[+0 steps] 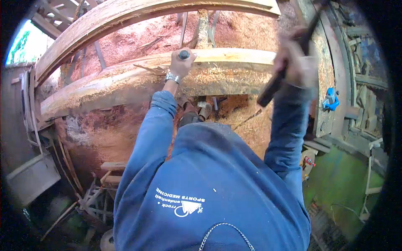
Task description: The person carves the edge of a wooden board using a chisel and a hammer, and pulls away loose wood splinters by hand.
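My left hand (181, 65) is closed around an upright tool handle (183, 54) with a dark round end, at the near side of a long wooden beam (234, 56). Its lower part is hidden by the hand. A metal watch band is on that wrist. Raised over the beam's right part, my right hand (293, 62) is blurred by motion and wrapped round a dark bar-like tool (274, 85), which slants from lower left to upper right. Wood chips and a long splinter (148, 69) lie on the beam beside my left hand.
A second long curved beam (125, 19) spans the top. A blue clamp-like object (331, 99) sits on the plank at the right. Reddish shavings (251, 31) cover the ground. A wooden stool-like frame (113, 171) stands at lower left.
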Tool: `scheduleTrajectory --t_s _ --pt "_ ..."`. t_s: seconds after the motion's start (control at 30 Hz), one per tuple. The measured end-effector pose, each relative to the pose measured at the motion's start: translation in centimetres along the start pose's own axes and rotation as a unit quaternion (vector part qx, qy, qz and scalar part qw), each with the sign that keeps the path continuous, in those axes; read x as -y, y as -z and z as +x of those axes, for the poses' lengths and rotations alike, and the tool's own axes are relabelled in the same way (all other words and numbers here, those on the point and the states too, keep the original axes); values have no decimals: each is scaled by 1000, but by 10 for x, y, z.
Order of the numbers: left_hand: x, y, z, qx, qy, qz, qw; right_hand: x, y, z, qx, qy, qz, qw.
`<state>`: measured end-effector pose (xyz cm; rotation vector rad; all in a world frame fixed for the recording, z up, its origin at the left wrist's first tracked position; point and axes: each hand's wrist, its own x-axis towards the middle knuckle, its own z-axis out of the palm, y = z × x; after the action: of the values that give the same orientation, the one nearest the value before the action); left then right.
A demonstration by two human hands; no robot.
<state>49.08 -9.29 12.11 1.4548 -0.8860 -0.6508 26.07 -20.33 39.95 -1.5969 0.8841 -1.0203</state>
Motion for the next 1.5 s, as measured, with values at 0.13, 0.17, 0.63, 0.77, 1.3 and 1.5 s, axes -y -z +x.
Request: scheduleTrajectory --t_s 0.13,0.17,0.63,0.77,1.3,1.5 --pt "3 4 -5 -22 -10 -45 999 59 -36 22 -86 149 132 976" --pt "2 3 -6 -30 -27 -27 999 13 -50 12 -94 155 33 983" --pt "0 5 -5 -15 5 -63 998 65 -45 56 20 210 136 968" --pt "5 8 -2 -33 -60 11 998 -57 -79 19 -8 234 -167 958" --pt "10 6 2 -3 6 -11 1000 -88 -67 12 35 181 -245 952" --pt "64 -3 -1 -16 78 -170 982 -226 -49 -76 244 -32 -513 823"
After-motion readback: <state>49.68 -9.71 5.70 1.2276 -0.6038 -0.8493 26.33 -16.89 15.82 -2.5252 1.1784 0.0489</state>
